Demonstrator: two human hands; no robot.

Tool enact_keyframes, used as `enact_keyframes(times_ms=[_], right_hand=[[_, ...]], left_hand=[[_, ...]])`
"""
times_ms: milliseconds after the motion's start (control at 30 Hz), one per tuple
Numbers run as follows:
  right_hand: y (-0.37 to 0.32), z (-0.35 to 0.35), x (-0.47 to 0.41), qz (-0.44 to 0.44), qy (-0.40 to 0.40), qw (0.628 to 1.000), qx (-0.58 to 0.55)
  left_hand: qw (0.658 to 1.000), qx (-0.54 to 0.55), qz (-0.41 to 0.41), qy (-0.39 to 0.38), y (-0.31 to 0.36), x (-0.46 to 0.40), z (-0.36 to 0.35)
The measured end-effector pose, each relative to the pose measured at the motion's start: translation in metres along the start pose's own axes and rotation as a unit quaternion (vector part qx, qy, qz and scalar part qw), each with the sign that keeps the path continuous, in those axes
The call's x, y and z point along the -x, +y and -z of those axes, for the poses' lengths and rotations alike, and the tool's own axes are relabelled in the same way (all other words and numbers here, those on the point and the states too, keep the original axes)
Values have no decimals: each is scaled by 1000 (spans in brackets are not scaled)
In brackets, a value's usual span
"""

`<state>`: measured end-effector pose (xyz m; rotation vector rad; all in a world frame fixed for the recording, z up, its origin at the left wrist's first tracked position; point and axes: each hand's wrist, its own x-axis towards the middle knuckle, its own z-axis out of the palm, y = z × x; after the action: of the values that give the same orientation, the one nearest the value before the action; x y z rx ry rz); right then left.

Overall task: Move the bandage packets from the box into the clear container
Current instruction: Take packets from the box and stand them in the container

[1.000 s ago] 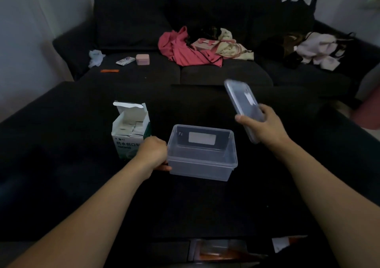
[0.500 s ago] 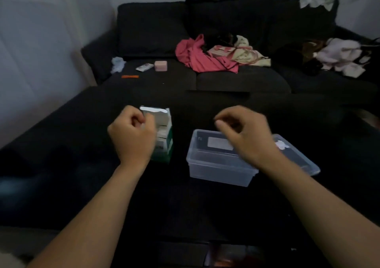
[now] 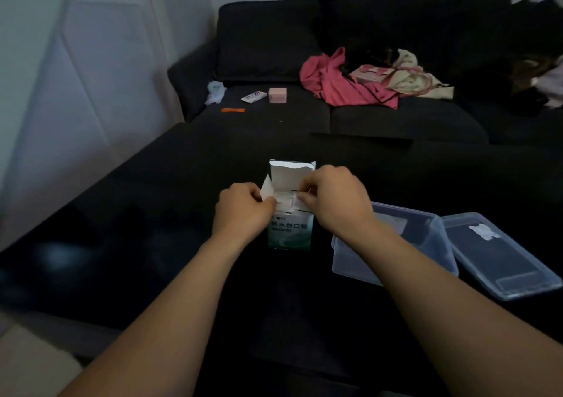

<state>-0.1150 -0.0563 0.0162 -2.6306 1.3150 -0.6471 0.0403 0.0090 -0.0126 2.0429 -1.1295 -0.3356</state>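
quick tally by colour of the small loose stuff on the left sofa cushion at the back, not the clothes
White: 2, the crumpled wrapper and the flat packet
Pink: 1, the small case
Orange: 1, the thin stick
Total: 4

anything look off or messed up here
Nothing is spilled or damaged. The box stands upright with its top flap up, both hands at its opening: left hand, right hand. The clear container sits open, its lid lying flat beside it. Only the sofa behind is untidy, with a heap of clothes.
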Motion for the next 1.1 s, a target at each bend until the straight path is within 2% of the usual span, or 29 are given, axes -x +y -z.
enact_keyframes(times_ms=[67, 233, 300, 500, 633, 833, 1100], right_hand=[[2, 4, -4, 5, -15, 1000, -3], [0, 10, -19, 35, -135, 990, -10], [-1, 9, -25, 51, -152, 987, -7], [1, 5, -26, 76, -158, 984, 2], [6, 6, -23, 81, -164, 983, -2], [11, -1, -18, 83, -108, 990, -33], [13, 1, -14, 86, -85, 992, -35]], left_hand=[[1000, 6, 5, -30, 1, 0, -1], [994, 62, 29, -81, -1, -2, -5], [993, 73, 34, -92, 0, -3, -6], [986, 80, 51, -134, 1, -5, -3], [989, 86, 42, -115, 1, -2, -6], [989, 92, 38, -105, -2, -1, -9], [993, 85, 4, -78, -4, 3, -7]])
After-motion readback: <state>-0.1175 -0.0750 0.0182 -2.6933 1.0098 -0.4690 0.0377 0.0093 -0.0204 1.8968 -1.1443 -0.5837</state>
